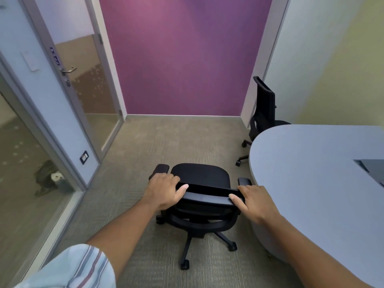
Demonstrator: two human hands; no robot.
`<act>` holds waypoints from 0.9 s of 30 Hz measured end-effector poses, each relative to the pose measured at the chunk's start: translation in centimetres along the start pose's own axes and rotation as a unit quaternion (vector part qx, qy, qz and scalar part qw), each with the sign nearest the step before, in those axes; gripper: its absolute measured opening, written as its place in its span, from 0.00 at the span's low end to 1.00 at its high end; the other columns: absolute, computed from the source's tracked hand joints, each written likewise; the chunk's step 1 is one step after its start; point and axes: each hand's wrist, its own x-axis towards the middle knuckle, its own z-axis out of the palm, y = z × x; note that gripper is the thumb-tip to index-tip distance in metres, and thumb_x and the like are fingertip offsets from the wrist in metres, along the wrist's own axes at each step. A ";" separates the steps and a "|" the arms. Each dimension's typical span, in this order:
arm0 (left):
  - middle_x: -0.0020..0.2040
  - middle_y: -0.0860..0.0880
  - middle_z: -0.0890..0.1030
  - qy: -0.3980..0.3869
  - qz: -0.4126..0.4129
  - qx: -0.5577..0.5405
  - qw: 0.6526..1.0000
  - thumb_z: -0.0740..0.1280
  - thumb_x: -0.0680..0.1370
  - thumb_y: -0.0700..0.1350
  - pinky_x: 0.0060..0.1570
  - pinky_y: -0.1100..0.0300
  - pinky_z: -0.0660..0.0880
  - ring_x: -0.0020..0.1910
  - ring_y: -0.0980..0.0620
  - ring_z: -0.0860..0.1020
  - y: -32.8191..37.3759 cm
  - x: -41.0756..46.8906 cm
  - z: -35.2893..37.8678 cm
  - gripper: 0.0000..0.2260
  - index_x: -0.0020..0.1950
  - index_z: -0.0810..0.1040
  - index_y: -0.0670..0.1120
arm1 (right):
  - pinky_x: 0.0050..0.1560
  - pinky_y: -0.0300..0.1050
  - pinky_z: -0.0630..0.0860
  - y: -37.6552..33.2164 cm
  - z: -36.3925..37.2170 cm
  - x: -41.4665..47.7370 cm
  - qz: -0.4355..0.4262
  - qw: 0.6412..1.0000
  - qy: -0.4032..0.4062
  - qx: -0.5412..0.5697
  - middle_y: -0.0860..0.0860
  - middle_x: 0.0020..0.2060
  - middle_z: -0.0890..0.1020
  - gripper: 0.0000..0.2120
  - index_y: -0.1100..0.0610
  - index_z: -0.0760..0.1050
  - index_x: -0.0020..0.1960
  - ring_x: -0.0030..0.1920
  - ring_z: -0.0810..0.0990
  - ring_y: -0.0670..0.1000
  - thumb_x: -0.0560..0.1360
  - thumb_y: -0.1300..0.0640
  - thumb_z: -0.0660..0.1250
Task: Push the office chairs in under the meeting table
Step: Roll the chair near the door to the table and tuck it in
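Head view: your left hand is wrapped over the left end of the top rail of the black office chair's backrest, fingers curled over the front edge and thumb lying along the rail. Your right hand clasps the right end of the same rail, thumb pointing inward across its top. That near office chair stands on the carpet directly before you, its seat facing away toward the purple wall, and its right armrest sits just beside the rounded end of the grey meeting table, which fills the right side; the chair is not under the tabletop. A second black office chair stands farther off at the table's far curve, its seat partly hidden behind the table edge and its castors on the carpet. A recessed opening is cut into the tabletop at the right edge of the picture; you cannot tell what, if anything, lies in it. To your left is a glass door with a lever handle, and a striped sleeve covers your left upper arm.
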 end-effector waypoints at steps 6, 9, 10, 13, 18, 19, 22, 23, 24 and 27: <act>0.41 0.50 0.84 0.012 0.027 -0.014 0.999 0.49 0.84 0.70 0.48 0.47 0.76 0.41 0.46 0.82 1.1 1.4 0.6 0.34 0.52 0.86 0.47 | 0.42 0.45 0.65 1.3 0.1 -0.9 0.020 1.000 0.020 0.006 0.43 0.36 0.77 0.29 0.46 0.74 0.44 0.35 0.73 0.45 0.84 0.28 0.47; 0.40 0.49 0.84 0.025 0.047 -0.027 0.998 0.49 0.84 0.69 0.48 0.47 0.77 0.41 0.45 0.82 1.5 2.3 0.9 0.34 0.51 0.86 0.47 | 0.42 0.44 0.64 1.5 -0.1 -1.6 0.042 0.999 0.023 0.008 0.42 0.36 0.77 0.30 0.46 0.75 0.44 0.35 0.73 0.45 0.83 0.28 0.45; 0.39 0.50 0.83 0.029 0.053 -0.028 0.998 0.50 0.84 0.69 0.47 0.47 0.76 0.40 0.46 0.81 1.7 2.6 0.9 0.33 0.49 0.85 0.47 | 0.42 0.44 0.64 1.5 -0.2 -1.8 0.049 0.998 0.024 0.008 0.42 0.35 0.77 0.30 0.46 0.75 0.44 0.35 0.73 0.44 0.83 0.27 0.44; 0.37 0.51 0.80 0.033 0.069 -0.041 0.996 0.50 0.83 0.69 0.46 0.48 0.73 0.38 0.46 0.78 1.9 3.6 1.1 0.31 0.44 0.82 0.48 | 0.44 0.41 0.64 1.4 -0.5 -2.6 0.081 0.996 0.025 0.007 0.42 0.36 0.76 0.33 0.46 0.75 0.45 0.36 0.72 0.43 0.81 0.25 0.41; 0.40 0.52 0.83 0.041 0.098 -0.059 0.993 0.50 0.83 0.69 0.47 0.49 0.71 0.41 0.46 0.81 2.0 5.1 1.4 0.31 0.49 0.85 0.49 | 0.50 0.45 0.66 1.0 -0.4 -3.4 0.122 0.992 0.022 -0.008 0.43 0.38 0.81 0.39 0.48 0.79 0.47 0.38 0.74 0.44 0.80 0.24 0.38; 0.40 0.52 0.82 0.039 0.106 -0.059 0.992 0.50 0.83 0.69 0.46 0.50 0.69 0.41 0.47 0.80 2.2 5.5 1.5 0.31 0.49 0.85 0.49 | 0.50 0.44 0.66 1.1 -0.4 -3.5 0.129 0.991 0.022 -0.011 0.43 0.39 0.81 0.40 0.48 0.79 0.47 0.38 0.75 0.45 0.80 0.24 0.37; 0.39 0.52 0.82 0.038 0.124 -0.062 0.990 0.50 0.82 0.69 0.45 0.51 0.66 0.40 0.47 0.80 2.8 6.9 1.9 0.31 0.47 0.83 0.49 | 0.49 0.44 0.65 1.7 -0.6 -3.8 0.148 0.988 0.031 -0.017 0.43 0.38 0.81 0.40 0.48 0.79 0.47 0.37 0.73 0.45 0.79 0.23 0.36; 0.39 0.52 0.82 0.038 0.129 -0.063 0.989 0.50 0.82 0.69 0.45 0.51 0.66 0.40 0.47 0.80 3.0 7.3 2.0 0.31 0.46 0.84 0.49 | 0.48 0.45 0.65 1.9 -0.7 -3.9 0.153 0.987 0.035 -0.018 0.43 0.37 0.79 0.40 0.48 0.78 0.46 0.36 0.72 0.45 0.79 0.23 0.36; 0.39 0.52 0.82 0.039 0.134 -0.065 0.988 0.50 0.82 0.69 0.45 0.50 0.67 0.40 0.47 0.80 3.3 7.8 2.2 0.31 0.46 0.84 0.49 | 0.48 0.45 0.65 2.0 -0.9 -3.9 0.159 0.986 0.038 -0.019 0.42 0.36 0.77 0.39 0.48 0.76 0.45 0.35 0.70 0.45 0.79 0.24 0.36; 0.39 0.52 0.81 0.030 0.149 -0.073 0.986 0.50 0.83 0.69 0.45 0.50 0.70 0.39 0.47 0.79 4.3 9.3 2.5 0.30 0.46 0.83 0.49 | 0.47 0.48 0.65 2.9 -1.2 -4.1 0.168 0.984 0.047 -0.024 0.42 0.35 0.73 0.35 0.48 0.74 0.43 0.35 0.68 0.46 0.80 0.25 0.38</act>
